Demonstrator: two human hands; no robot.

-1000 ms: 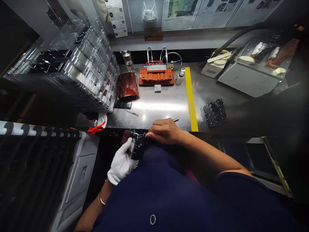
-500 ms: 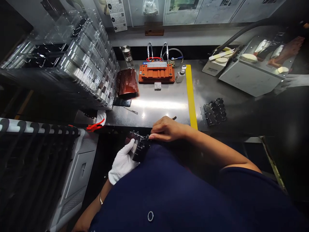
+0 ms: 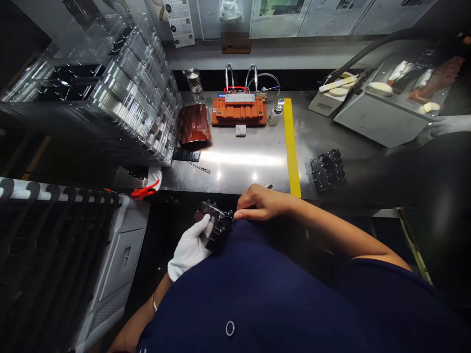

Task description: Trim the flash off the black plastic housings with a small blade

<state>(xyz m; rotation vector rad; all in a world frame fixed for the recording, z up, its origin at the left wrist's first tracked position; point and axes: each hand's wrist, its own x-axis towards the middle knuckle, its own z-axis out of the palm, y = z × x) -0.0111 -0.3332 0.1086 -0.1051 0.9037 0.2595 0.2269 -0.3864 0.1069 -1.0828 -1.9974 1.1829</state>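
Observation:
In a white glove, my left hand (image 3: 189, 248) grips a black moulded plastic part (image 3: 218, 228), thumb on its pale, shiny face. Small prongs and round knobs stick out along the part's edges. My bare right hand (image 3: 256, 203) is closed at the part's right edge, fingertips pinched close by a small knob. From behind its knuckles pokes the dark end of a slim tool (image 3: 270, 186); the rest is covered by the fingers. Both hands are in front of the bench edge, close to my body.
An orange fixture (image 3: 239, 113) stands at the back of the metal bench, a small white bottle (image 3: 275, 116) beside it. Stacked clear trays (image 3: 136, 93) rise on the left. Tweezers (image 3: 199, 167) lie near the front. Right of the yellow tape (image 3: 290, 147) lie more black parts (image 3: 327, 170).
Both hands and the black part have shifted slightly to the right. The right hand has also dropped a little, and the slim tool's end has moved with it.

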